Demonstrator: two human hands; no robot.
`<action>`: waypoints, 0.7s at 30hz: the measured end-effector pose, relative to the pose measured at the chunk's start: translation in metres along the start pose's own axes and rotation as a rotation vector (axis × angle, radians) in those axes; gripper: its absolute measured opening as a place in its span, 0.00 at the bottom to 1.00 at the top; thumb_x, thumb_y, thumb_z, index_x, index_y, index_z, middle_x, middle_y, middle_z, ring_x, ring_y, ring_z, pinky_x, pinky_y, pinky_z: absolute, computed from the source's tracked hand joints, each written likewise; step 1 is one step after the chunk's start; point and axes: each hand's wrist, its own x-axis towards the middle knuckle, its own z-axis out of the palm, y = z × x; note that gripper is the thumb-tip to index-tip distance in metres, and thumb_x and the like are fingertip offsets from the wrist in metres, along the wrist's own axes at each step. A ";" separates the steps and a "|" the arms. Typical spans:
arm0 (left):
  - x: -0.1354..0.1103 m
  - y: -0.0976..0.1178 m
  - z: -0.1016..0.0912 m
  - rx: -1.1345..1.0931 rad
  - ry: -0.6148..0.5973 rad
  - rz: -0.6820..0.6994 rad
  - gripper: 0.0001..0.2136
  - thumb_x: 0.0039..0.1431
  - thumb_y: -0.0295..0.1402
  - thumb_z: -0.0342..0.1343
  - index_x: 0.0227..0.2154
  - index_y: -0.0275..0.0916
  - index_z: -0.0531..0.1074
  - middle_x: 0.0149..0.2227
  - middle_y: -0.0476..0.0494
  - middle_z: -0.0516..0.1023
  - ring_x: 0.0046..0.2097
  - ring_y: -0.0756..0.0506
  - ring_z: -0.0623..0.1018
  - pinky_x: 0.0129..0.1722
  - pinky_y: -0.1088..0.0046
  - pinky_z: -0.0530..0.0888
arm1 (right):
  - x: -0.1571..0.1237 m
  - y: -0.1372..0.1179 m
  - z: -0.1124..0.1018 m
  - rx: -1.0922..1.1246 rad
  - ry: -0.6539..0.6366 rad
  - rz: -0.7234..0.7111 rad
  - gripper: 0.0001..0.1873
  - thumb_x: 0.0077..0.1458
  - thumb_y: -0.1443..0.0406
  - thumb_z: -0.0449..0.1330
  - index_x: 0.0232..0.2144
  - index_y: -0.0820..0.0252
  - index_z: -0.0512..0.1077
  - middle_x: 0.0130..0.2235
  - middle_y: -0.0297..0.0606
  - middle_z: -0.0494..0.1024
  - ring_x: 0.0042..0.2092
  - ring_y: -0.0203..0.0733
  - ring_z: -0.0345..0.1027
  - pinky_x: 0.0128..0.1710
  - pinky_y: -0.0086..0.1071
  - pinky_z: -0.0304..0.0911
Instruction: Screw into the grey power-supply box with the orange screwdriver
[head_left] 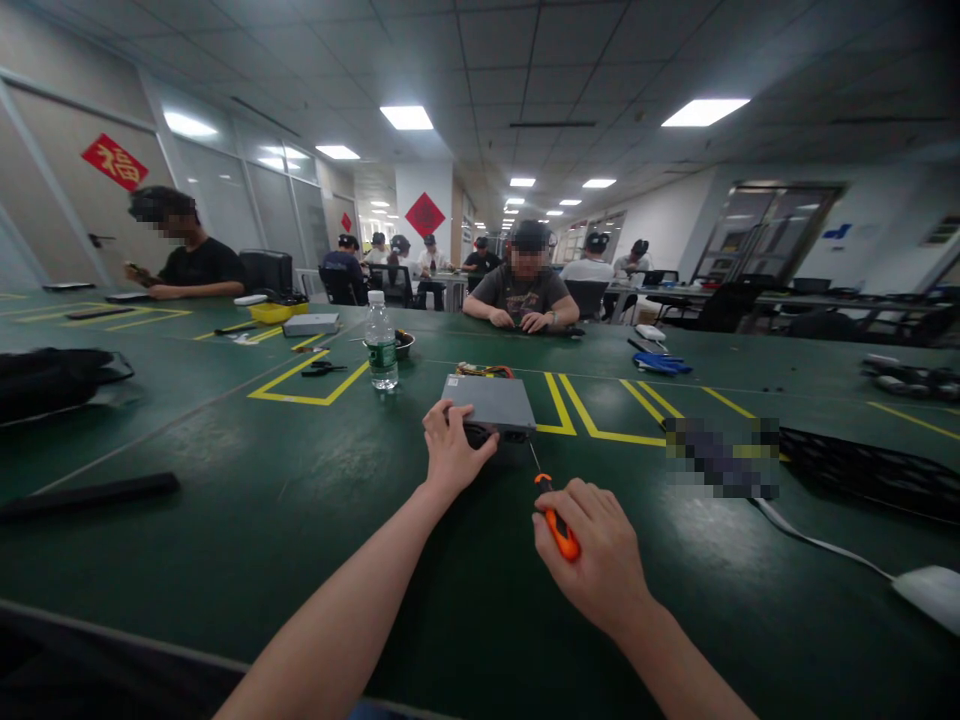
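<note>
A grey metal power supply unit (491, 402) lies on the green table, with a bundle of coloured cables (484, 371) at its far side. My left hand (453, 445) grips its near left corner, fingers on top and thumb along the front face. In my right hand (592, 545) is a screwdriver (561, 532) with an orange and black handle, my fingers wrapped round it. Its thin shaft points up and left to the unit's near right corner. Whether the tip touches a screw there is too small to tell.
A water bottle (382, 345) stands left of the unit, before a metal bowl (403, 344). Black pliers (322, 369) lie inside a yellow tape outline. Blue gloves (660, 363) and a white cable (817, 540) are to the right. A person (525, 285) sits opposite.
</note>
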 end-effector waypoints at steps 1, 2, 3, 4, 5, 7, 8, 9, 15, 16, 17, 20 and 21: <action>0.000 0.000 0.000 -0.001 -0.001 -0.001 0.23 0.45 0.42 0.59 0.44 0.41 0.62 0.50 0.39 0.55 0.55 0.36 0.57 0.49 0.53 0.62 | 0.000 0.001 0.000 0.003 0.012 0.029 0.08 0.55 0.63 0.50 0.31 0.59 0.67 0.29 0.36 0.68 0.31 0.38 0.61 0.33 0.33 0.54; 0.000 0.000 0.000 -0.001 -0.002 -0.003 0.23 0.45 0.42 0.59 0.44 0.41 0.62 0.50 0.39 0.55 0.55 0.36 0.57 0.49 0.52 0.63 | -0.001 0.001 0.000 0.008 0.028 0.063 0.09 0.56 0.62 0.49 0.33 0.60 0.66 0.29 0.36 0.68 0.30 0.37 0.61 0.32 0.32 0.54; 0.000 0.000 0.000 -0.001 -0.003 -0.005 0.23 0.45 0.42 0.59 0.44 0.41 0.62 0.50 0.39 0.55 0.55 0.36 0.57 0.49 0.52 0.63 | -0.001 0.002 0.000 0.013 0.044 0.096 0.09 0.57 0.61 0.49 0.35 0.60 0.65 0.28 0.35 0.69 0.29 0.37 0.61 0.31 0.31 0.54; 0.000 0.000 0.000 0.001 -0.004 -0.006 0.23 0.45 0.42 0.59 0.44 0.41 0.62 0.50 0.39 0.55 0.55 0.36 0.57 0.49 0.52 0.63 | -0.002 0.002 0.001 0.017 0.056 0.117 0.10 0.57 0.61 0.49 0.36 0.61 0.64 0.28 0.35 0.69 0.28 0.36 0.61 0.30 0.31 0.54; 0.000 -0.001 0.001 0.002 -0.007 -0.004 0.23 0.45 0.42 0.59 0.44 0.41 0.62 0.50 0.39 0.55 0.55 0.36 0.57 0.49 0.52 0.63 | -0.002 0.002 0.001 0.018 0.062 0.119 0.09 0.57 0.62 0.49 0.37 0.61 0.64 0.27 0.34 0.69 0.27 0.36 0.61 0.30 0.31 0.54; 0.000 -0.001 0.001 0.001 0.000 -0.001 0.23 0.45 0.42 0.59 0.44 0.41 0.62 0.50 0.39 0.55 0.55 0.36 0.57 0.49 0.53 0.63 | -0.002 0.001 0.003 0.000 0.044 0.059 0.07 0.54 0.64 0.51 0.34 0.61 0.65 0.28 0.35 0.68 0.29 0.37 0.61 0.31 0.32 0.55; 0.000 0.000 0.001 0.000 0.008 0.001 0.23 0.45 0.42 0.59 0.44 0.40 0.62 0.50 0.39 0.56 0.55 0.37 0.57 0.50 0.53 0.62 | -0.002 0.000 0.003 -0.015 0.021 0.016 0.05 0.53 0.65 0.52 0.33 0.60 0.66 0.29 0.36 0.68 0.30 0.38 0.61 0.33 0.33 0.55; 0.000 0.000 0.001 0.000 0.016 0.005 0.23 0.45 0.42 0.59 0.43 0.40 0.62 0.49 0.39 0.56 0.54 0.37 0.58 0.50 0.54 0.62 | -0.002 -0.001 0.004 -0.032 -0.007 -0.021 0.04 0.51 0.67 0.52 0.31 0.59 0.66 0.30 0.37 0.68 0.32 0.40 0.61 0.34 0.34 0.54; 0.000 0.000 0.001 0.011 0.025 0.012 0.23 0.45 0.42 0.59 0.43 0.40 0.62 0.49 0.39 0.56 0.54 0.38 0.58 0.51 0.54 0.61 | 0.000 -0.003 0.006 -0.045 -0.020 0.004 0.07 0.53 0.63 0.52 0.34 0.59 0.66 0.31 0.37 0.68 0.32 0.39 0.61 0.34 0.33 0.55; 0.000 0.000 0.001 0.014 0.019 0.007 0.23 0.45 0.42 0.59 0.43 0.40 0.62 0.49 0.39 0.56 0.54 0.37 0.58 0.51 0.54 0.62 | 0.000 -0.001 0.006 -0.040 0.014 0.044 0.09 0.54 0.61 0.52 0.36 0.60 0.65 0.31 0.36 0.68 0.31 0.39 0.62 0.33 0.33 0.56; 0.000 0.000 0.002 0.016 0.015 0.003 0.23 0.45 0.42 0.59 0.43 0.40 0.62 0.49 0.39 0.55 0.54 0.37 0.58 0.50 0.54 0.62 | -0.001 0.000 0.005 -0.031 0.051 0.089 0.10 0.55 0.60 0.51 0.37 0.60 0.64 0.30 0.36 0.69 0.30 0.38 0.62 0.32 0.32 0.56; 0.001 0.000 0.002 0.014 0.016 -0.001 0.23 0.44 0.42 0.59 0.43 0.40 0.62 0.49 0.39 0.55 0.55 0.37 0.57 0.50 0.54 0.62 | -0.002 0.003 0.005 -0.007 0.100 0.134 0.08 0.56 0.60 0.51 0.35 0.60 0.62 0.28 0.34 0.69 0.28 0.36 0.62 0.30 0.31 0.56; 0.001 -0.001 0.002 0.011 0.018 0.000 0.23 0.44 0.41 0.60 0.43 0.40 0.62 0.49 0.39 0.55 0.55 0.37 0.57 0.51 0.54 0.62 | -0.002 0.003 0.005 -0.010 0.091 0.108 0.06 0.55 0.62 0.51 0.33 0.59 0.63 0.28 0.34 0.68 0.28 0.37 0.62 0.30 0.31 0.56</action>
